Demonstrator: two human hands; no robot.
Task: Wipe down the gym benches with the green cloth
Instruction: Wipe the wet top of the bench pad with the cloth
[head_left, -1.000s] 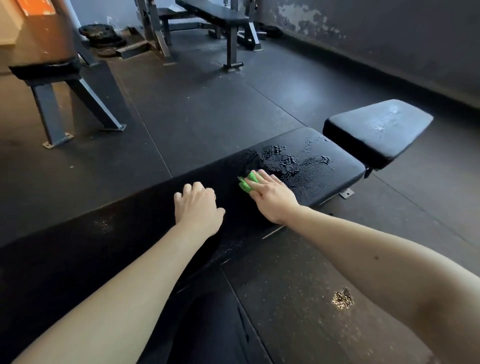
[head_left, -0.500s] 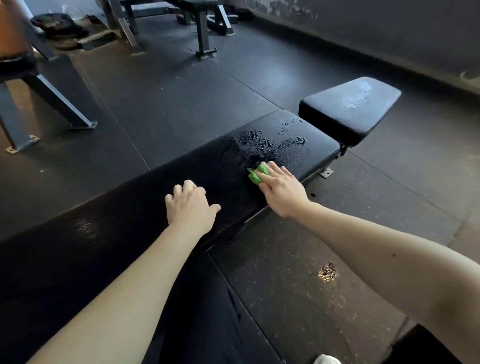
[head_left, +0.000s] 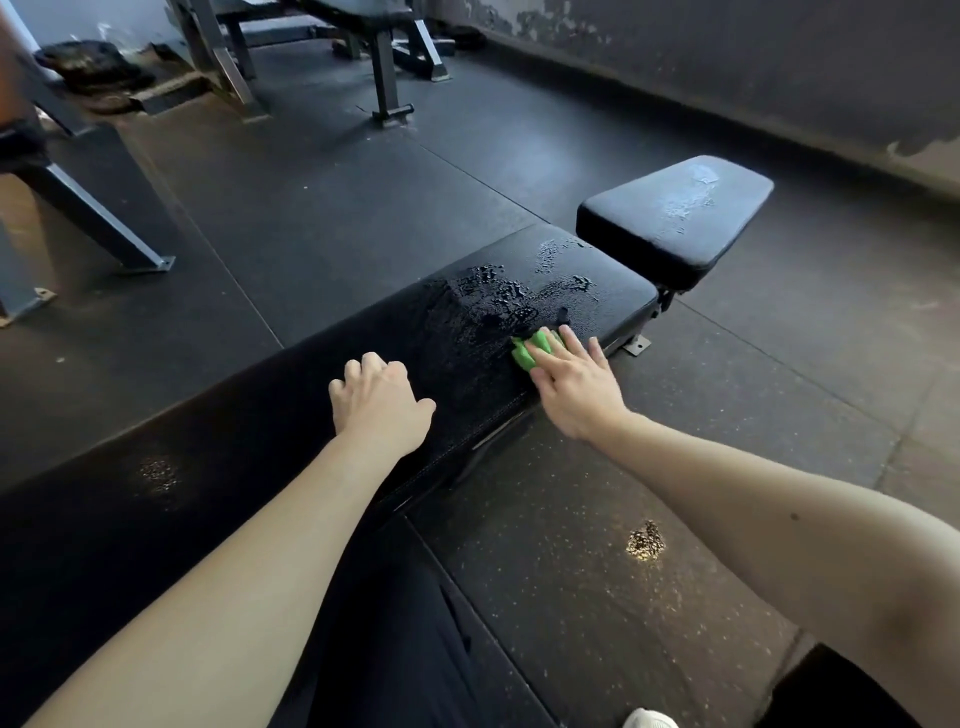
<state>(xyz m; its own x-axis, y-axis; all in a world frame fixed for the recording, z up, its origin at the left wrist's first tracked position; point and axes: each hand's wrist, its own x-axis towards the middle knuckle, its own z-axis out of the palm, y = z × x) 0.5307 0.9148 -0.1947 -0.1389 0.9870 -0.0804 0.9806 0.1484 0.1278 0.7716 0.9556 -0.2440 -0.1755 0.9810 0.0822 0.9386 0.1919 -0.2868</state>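
Wet bench pad (head_left: 249, 447), green cloth (head_left: 531, 350) under flat-fingered right hand (head_left: 576, 395); left hand (head_left: 376, 410) clenched, grip empty.

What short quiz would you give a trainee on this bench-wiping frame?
1. True or false: the right hand presses the green cloth on the long bench pad.
2. The left hand: A) holds a bottle, B) rests on the pad holding nothing, C) hangs off the bench.
3. Which other surface shows wet streaks?
Key: 1 true; 2 B; 3 the small seat pad.
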